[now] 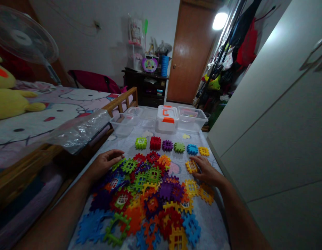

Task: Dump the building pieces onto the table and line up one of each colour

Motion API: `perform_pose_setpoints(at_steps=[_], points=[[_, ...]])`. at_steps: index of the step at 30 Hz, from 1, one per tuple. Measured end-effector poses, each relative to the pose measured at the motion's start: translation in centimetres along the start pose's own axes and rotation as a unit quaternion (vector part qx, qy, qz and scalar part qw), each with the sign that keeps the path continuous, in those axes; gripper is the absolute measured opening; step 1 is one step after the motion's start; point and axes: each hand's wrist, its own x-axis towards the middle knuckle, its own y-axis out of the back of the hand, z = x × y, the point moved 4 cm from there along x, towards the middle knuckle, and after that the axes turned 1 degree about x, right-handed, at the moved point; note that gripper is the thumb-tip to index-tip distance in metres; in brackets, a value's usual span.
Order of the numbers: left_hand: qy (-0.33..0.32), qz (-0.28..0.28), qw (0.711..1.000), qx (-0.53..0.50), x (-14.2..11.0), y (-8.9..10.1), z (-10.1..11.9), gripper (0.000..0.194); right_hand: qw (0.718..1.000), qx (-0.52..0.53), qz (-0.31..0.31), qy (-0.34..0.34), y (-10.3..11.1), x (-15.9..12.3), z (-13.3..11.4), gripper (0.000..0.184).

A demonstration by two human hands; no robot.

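My right hand [208,171] pinches a yellow interlocking building tile [191,166] with a window grid, just right of the loose pile. My left hand [106,162] rests at the pile's left edge, fingers stretched out beside a green tile [118,164], holding nothing that I can see. The heap of notched plastic tiles [172,191] mixes red, purple, green, orange, blue and yellow. Beyond it runs a row of small stacks: lime green [141,143], red [155,143], purple [167,145], pale green [179,148], blue [192,149] and yellow [204,151].
At the table's far end stand a lidded box with orange clips [168,119], an open clear bin [192,119] and another clear container [121,125]. A bed with a wooden rail [121,100] borders the left; a pale cabinet [275,139] borders the right.
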Motion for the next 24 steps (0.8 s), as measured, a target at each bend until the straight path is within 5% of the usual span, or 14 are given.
perform_pose_setpoints(at_steps=[4,14,19,24], points=[[0.001,-0.002,1.0,0.004,0.0,-0.1,0.1,0.059,0.999,-0.047,-0.025,-0.003,0.6,0.3,-0.6,0.072],[0.013,-0.014,1.0,-0.005,0.3,-0.2,-0.7,0.061,0.99,-0.14,-0.009,0.008,1.5,0.4,-2.7,0.034],[0.018,-0.008,1.0,0.003,0.6,0.1,-1.4,0.06,0.993,-0.099,0.055,-0.029,4.6,-0.2,1.9,0.048],[0.031,0.001,1.0,0.002,0.5,0.1,-0.9,0.06,0.986,-0.109,0.088,-0.091,7.8,2.1,7.0,0.05]])
